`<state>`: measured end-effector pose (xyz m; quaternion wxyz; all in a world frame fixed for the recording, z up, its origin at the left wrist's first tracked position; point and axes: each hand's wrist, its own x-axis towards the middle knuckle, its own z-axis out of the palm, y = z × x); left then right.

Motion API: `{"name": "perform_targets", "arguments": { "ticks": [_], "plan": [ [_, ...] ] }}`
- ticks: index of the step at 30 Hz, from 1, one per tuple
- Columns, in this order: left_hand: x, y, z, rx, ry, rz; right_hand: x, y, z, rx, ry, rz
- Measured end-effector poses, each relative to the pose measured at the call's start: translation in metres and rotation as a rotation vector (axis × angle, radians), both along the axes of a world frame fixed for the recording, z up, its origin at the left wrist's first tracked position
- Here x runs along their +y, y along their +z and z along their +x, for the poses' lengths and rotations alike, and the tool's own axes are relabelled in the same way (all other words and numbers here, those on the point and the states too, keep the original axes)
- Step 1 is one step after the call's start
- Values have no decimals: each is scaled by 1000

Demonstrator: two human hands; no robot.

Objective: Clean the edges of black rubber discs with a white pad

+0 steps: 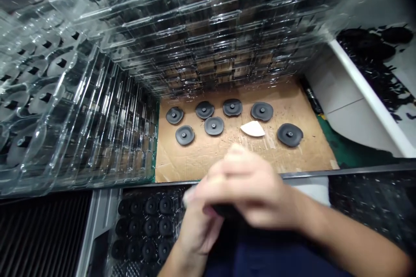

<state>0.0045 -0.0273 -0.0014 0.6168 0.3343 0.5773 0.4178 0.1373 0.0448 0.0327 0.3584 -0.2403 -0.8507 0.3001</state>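
My right hand (pixel 250 186) is closed and smeared by motion, its fingers curled over my left hand (pixel 198 225) just in front of the bench edge. A dark piece (pixel 225 210) shows between the two hands, mostly covered, so its full shape is hidden. Beyond them a cardboard sheet (pixel 182 164) bears several black rounded plastic discs with a small central stud, such as one disc (pixel 290 134) at the right and another disc (pixel 184 135) at the left. A white pointed wedge-shaped piece (pixel 252 129) lies among the discs.
Tall stacks of clear plastic trays (pixel 110 104) rise at the left and back. A black pen-like tool (pixel 311 97) lies beside a white bin (pixel 367 91); black scraps (pixel 373 52) lie beyond it. Below the bench edge, a tray of black discs (pixel 149 227) sits at the left.
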Motion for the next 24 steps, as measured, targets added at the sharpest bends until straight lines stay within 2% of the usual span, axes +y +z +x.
{"name": "perform_targets", "arguments": {
  "ticks": [2,4,6,8,10,11,13,15,17,19,20,22,24],
  "plan": [
    [2,3,-2,-215,136,-46,7,-14,6,22,-206,-161],
    [4,5,-5,-475,283,-98,7,-36,13,5,-341,-318],
    [4,5,-7,-584,350,-112,-2,-62,17,-52,-340,-420],
    [3,3,-9,-607,360,-116,-14,-85,20,-94,-294,-459],
    [4,1,-9,-622,355,-125,-22,-97,21,-114,-281,-462],
    [4,0,-8,-627,349,-125,-23,-97,22,-116,-294,-467],
    [5,-1,-6,-630,330,-119,-20,-82,21,-102,-367,-477],
    [6,-1,-4,-615,318,-103,-15,-53,17,-39,-485,-462],
    [6,-2,-4,-593,310,-99,-13,-23,8,80,-549,-381],
    [6,-4,-6,-584,291,-133,-15,0,0,151,-412,-241],
    [6,-5,-8,-579,285,-152,-17,7,-4,149,-310,-218],
    [7,-7,-11,-564,291,-175,-19,13,-9,66,-122,-277],
    [8,-7,-11,-549,316,-180,-17,12,-12,-38,-65,-347]
  ]
}}
